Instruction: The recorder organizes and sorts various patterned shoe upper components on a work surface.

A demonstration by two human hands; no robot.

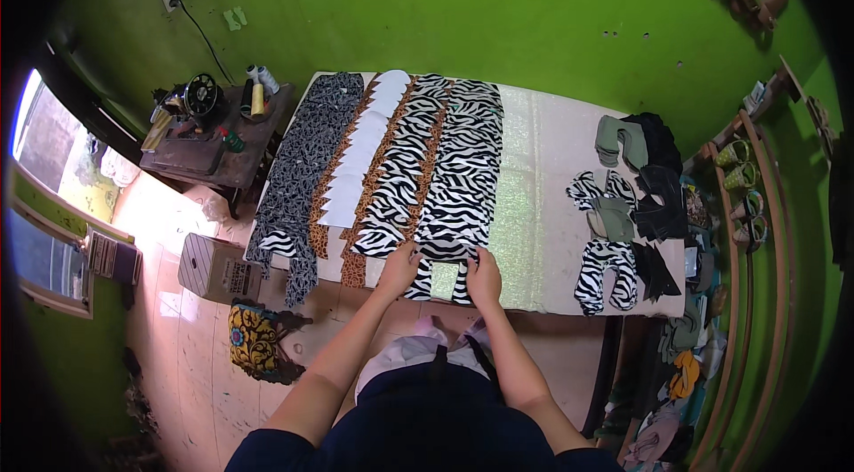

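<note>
At the near edge of the table (543,205), my left hand (403,267) and my right hand (483,278) pinch the two sides of a U-shaped zebra-print piece (445,251). Its two legs point toward me. The piece lies at the near end of a long overlapping row of zebra-print pieces (463,161). To its left runs a second zebra-print row (400,174), edged with brown leopard-print pieces (354,269). Further left come a row of white zigzag-edged pieces (363,147) and a row of dark grey patterned pieces (307,138).
Small piles of green pieces (611,218), black pieces (660,205) and zebra-print pieces (592,281) lie at the table's right end. A sewing machine (201,98) stands on a small table at left, above a cardboard box (218,267). A patterned stool (253,343) and a shoe rack (725,294) flank me.
</note>
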